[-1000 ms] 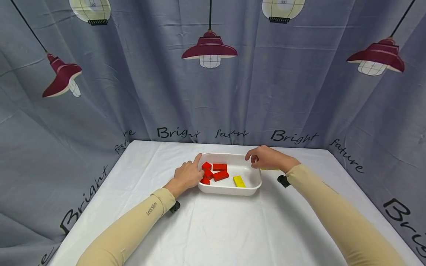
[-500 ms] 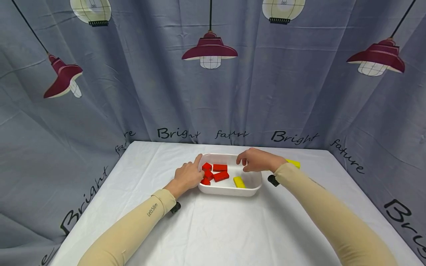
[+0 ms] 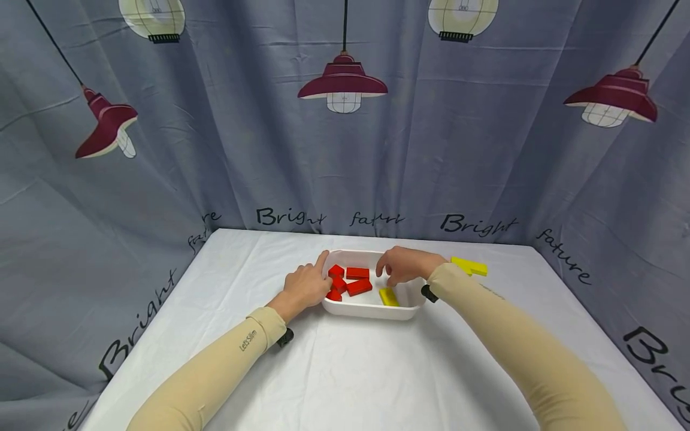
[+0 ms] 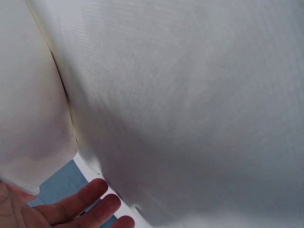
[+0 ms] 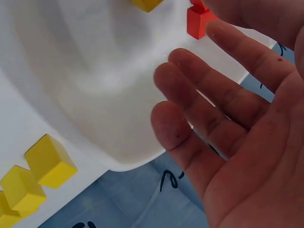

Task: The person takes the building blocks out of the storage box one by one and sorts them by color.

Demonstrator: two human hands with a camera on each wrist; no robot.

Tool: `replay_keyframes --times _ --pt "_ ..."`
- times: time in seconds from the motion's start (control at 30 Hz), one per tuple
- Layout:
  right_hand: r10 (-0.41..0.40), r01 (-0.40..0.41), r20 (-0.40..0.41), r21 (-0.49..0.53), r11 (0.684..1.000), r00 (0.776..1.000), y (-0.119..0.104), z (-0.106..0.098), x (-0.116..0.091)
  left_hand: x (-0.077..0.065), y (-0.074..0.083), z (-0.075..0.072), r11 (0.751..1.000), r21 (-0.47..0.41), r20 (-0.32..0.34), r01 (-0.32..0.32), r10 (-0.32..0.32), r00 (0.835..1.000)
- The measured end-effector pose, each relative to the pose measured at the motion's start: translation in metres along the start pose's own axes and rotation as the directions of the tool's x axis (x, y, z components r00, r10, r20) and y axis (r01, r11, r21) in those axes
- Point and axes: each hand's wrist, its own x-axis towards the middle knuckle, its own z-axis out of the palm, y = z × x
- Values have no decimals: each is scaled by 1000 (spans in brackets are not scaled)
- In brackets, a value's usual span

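The left hand [image 3: 307,284] holds the left end of the white tray [image 3: 372,311], thumb over the rim and index finger stretched along it. In the left wrist view, its other fingers [image 4: 97,211] extend loosely beside the tray's outer wall. Over the right part of the tray is the right hand [image 3: 406,264], its fingers bent downward. The right wrist view shows these fingers [image 5: 204,109] loosely curved with nothing in them. A yellow block [image 3: 388,296] lies inside the tray just below the right hand. Several red blocks [image 3: 358,287] lie together in the tray's left half.
More yellow blocks [image 3: 470,266] lie on the white-covered table [image 3: 356,371] to the right of the tray, partly behind the right sleeve [image 3: 501,323]. A grey-blue curtain [image 3: 345,161] printed with lamps and lettering stands around the table's back and sides.
The right hand has moved left from the tray's right rim to over the yellow block, uncovering yellow blocks on the table. The left hand stays at the tray's left end.
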Motion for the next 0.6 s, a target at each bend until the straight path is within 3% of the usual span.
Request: replay_keyframes --times 0.27,0.6 --pt "77 -75 45 -27 997 996 -3 7 9 1 -1 1 1000 0 -13 12 -12 1000" --pt "187 -198 128 84 977 974 -1 14 13 0 0 2 1000 -12 -3 3 -3 1000"
